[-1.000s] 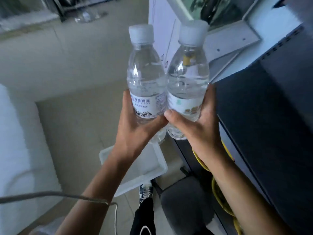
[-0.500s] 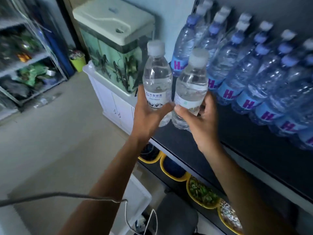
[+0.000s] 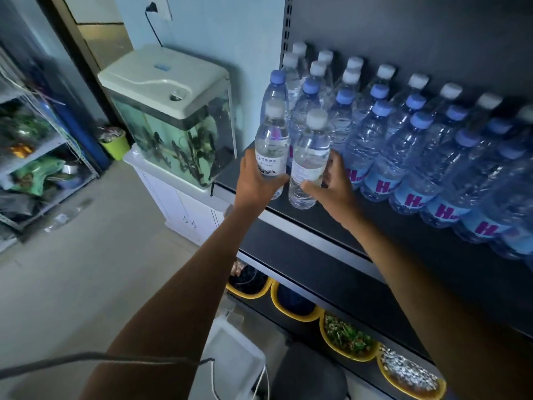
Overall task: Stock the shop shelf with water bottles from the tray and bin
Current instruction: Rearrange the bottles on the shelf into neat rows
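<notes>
Holds two white-capped water bottles upright, side by side and touching, at the left front corner of the shelf. Grips the left bottle in the left hand, with fingers curled round its lower half below the label and thumb laid across the front. Grips the right bottle in the right hand, with thumb low on the front and fingers wrapped round the far side at label height. Cannot tell whether either base rests on the shelf or hangs just above it. Just behind and to the right, stocked bottles in close rows running toward the shelf's right edge: blue caps and purple-lettered labels in the front rows, white caps along the back wall. Right hand's fingers just beside the nearest blue-capped one. Under this shelf, a second dark shelf, and lower still a row of yellow bowls with green and pale contents. Down between the forearms, a white tray on the floor. Left of the shelf, a fish tank on a white cabinet, a green pot by the wall, and a wire rack well apart at the far left. Across the left forearm, a thin grey cable.
</notes>
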Demonstrator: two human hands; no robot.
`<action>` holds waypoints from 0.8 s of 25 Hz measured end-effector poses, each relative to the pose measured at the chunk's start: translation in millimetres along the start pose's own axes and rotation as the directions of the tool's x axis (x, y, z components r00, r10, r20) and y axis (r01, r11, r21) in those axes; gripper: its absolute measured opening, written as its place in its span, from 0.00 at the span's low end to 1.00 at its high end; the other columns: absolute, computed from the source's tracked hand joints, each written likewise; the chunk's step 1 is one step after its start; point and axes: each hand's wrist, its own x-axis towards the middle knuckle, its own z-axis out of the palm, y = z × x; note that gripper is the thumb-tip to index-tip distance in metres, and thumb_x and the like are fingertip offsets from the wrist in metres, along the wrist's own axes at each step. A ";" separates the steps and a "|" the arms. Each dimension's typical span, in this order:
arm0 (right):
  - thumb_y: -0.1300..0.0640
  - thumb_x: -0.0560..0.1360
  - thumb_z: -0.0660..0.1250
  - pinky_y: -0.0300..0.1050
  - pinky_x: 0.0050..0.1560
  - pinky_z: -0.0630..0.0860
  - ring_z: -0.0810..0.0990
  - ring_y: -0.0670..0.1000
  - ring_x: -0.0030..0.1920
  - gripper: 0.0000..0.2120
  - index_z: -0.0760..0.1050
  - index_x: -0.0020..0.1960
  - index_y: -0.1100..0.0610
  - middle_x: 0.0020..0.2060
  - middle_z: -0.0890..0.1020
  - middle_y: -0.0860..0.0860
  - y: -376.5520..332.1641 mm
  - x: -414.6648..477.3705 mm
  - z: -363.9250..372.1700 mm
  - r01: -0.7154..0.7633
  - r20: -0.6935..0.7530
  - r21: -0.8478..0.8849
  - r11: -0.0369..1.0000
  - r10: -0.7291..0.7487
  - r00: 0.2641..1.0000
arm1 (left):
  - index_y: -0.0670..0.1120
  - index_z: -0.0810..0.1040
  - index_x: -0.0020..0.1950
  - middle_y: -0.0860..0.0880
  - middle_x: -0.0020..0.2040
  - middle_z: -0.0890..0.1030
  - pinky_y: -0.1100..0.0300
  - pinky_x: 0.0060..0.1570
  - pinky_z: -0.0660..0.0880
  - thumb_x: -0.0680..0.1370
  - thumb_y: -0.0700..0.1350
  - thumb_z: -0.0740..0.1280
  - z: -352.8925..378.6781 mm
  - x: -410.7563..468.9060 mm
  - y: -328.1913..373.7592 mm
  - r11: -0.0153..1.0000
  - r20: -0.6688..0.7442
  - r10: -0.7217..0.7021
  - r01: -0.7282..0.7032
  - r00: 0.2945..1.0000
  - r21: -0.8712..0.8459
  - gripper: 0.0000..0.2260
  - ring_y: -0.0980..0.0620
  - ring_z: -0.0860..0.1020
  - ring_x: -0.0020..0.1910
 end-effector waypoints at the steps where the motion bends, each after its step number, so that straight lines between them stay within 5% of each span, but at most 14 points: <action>1: 0.59 0.69 0.76 0.54 0.67 0.78 0.82 0.51 0.63 0.36 0.62 0.72 0.54 0.65 0.80 0.53 2.9 2.9 -1.5 0.001 -0.009 -0.036 0.999 -0.001 1.000 | 0.49 0.68 0.69 0.51 0.63 0.76 0.49 0.62 0.77 0.67 0.47 0.80 -0.2 2.3 -6.8 1.000 -0.005 -0.012 0.012 1.000 0.011 0.34 0.52 0.77 0.60; 5: 0.56 0.69 0.79 0.62 0.59 0.78 0.80 0.57 0.58 0.30 0.69 0.66 0.58 0.59 0.78 0.55 27.3 -6.8 15.5 -0.010 -0.217 -0.226 0.974 -0.040 0.975 | 0.51 0.69 0.69 0.56 0.59 0.77 0.58 0.56 0.75 0.71 0.48 0.79 -3.9 10.7 -29.7 0.994 0.018 -0.068 0.067 0.998 0.085 0.30 0.59 0.77 0.54; 7: 0.56 0.70 0.78 0.63 0.57 0.79 0.79 0.59 0.57 0.29 0.71 0.67 0.58 0.59 0.74 0.55 34.7 -10.2 29.2 -0.023 -0.252 -0.249 0.968 -0.041 0.967 | 0.52 0.69 0.72 0.59 0.57 0.77 0.69 0.51 0.71 0.71 0.48 0.78 -4.9 21.7 -31.4 0.995 0.065 -0.064 0.058 0.996 0.084 0.32 0.71 0.76 0.49; 9: 0.57 0.72 0.77 0.62 0.59 0.79 0.79 0.60 0.58 0.28 0.71 0.68 0.58 0.60 0.73 0.56 32.6 1.7 39.1 -0.035 -0.252 -0.235 0.971 -0.026 0.967 | 0.53 0.65 0.76 0.59 0.58 0.77 0.70 0.56 0.67 0.71 0.47 0.78 -6.1 35.6 -30.8 0.994 0.083 -0.067 0.059 0.994 0.093 0.37 0.77 0.72 0.51; 13: 0.62 0.72 0.75 0.59 0.52 0.81 0.80 0.54 0.50 0.20 0.74 0.61 0.59 0.55 0.80 0.56 34.6 19.5 55.4 -0.064 -0.262 -0.225 0.972 0.003 0.965 | 0.56 0.53 0.82 0.46 0.73 0.71 0.69 0.61 0.51 0.72 0.51 0.77 -6.0 63.8 -36.1 0.977 0.150 -0.136 0.107 0.979 0.183 0.45 0.51 0.65 0.75; 20: 0.64 0.75 0.73 0.48 0.45 0.76 0.76 0.53 0.42 0.09 0.77 0.54 0.60 0.47 0.78 0.52 51.3 27.2 62.5 -0.026 -0.262 -0.371 0.928 -0.078 0.962 | 0.51 0.49 0.83 0.44 0.71 0.71 0.58 0.64 0.62 0.72 0.52 0.77 -1.2 72.3 -46.8 0.974 0.099 -0.094 0.070 0.991 0.218 0.48 0.50 0.63 0.66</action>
